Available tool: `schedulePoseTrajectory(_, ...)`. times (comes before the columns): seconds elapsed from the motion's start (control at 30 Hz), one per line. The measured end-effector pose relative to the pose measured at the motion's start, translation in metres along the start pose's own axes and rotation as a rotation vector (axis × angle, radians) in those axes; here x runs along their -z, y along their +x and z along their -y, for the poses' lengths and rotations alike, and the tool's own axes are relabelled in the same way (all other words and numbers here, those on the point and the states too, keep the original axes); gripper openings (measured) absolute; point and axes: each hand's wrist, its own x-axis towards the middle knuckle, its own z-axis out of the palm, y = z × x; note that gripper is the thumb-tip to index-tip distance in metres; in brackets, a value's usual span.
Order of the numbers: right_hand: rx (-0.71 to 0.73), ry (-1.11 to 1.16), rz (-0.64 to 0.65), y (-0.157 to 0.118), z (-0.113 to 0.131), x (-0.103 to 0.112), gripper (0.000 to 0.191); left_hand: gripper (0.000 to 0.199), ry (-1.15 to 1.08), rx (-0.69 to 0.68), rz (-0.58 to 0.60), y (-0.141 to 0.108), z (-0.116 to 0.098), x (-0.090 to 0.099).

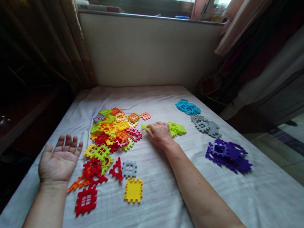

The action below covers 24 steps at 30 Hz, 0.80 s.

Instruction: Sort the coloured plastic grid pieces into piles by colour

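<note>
My left hand point(60, 158) rests palm up with its fingers apart, holding nothing, left of the mixed heap of interlocking plastic tiles point(120, 126). In that heap lie red, orange, yellow, lime and grey pieces. My right hand point(160, 133) is closed on a lime green tile point(144, 126), of which only an edge shows past the fingers. Just right of this hand sits a small group of lime green tiles point(177, 128). Nearer to me are a red window tile point(86, 200), a yellow square tile point(133, 190) and a grey tile point(130, 169).
Along the right side of the white-sheeted surface point(162, 214) lie piles of blue tiles point(188, 107), grey tiles point(206, 125) and purple tiles point(228, 155). Behind it stands a pale wall point(150, 49) below a window. Curtains point(52, 41) hang at the left.
</note>
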Motion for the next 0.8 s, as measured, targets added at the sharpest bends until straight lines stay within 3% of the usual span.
schedulePoseTrajectory(0.23,-0.4,0.187,-0.192,0.003,-0.035,0.013,0.038,0.033,0.003,-0.008,0.011,0.002,0.001,0.003)
schedulePoseTrajectory(0.33,-0.499,0.268,-0.241,0.001,-0.046,0.012,0.039,0.029,0.014,-0.023,0.045,0.006,0.001,0.006)
schedulePoseTrajectory(0.67,-0.55,0.174,-0.265,-0.007,-0.052,0.015,0.038,0.032,0.0,-0.016,0.016,0.001,0.001,0.002)
schedulePoseTrajectory(0.8,-0.44,0.174,-0.238,-0.004,-0.039,0.022,0.035,0.035,-0.013,0.004,-0.004,-0.003,-0.001,-0.001)
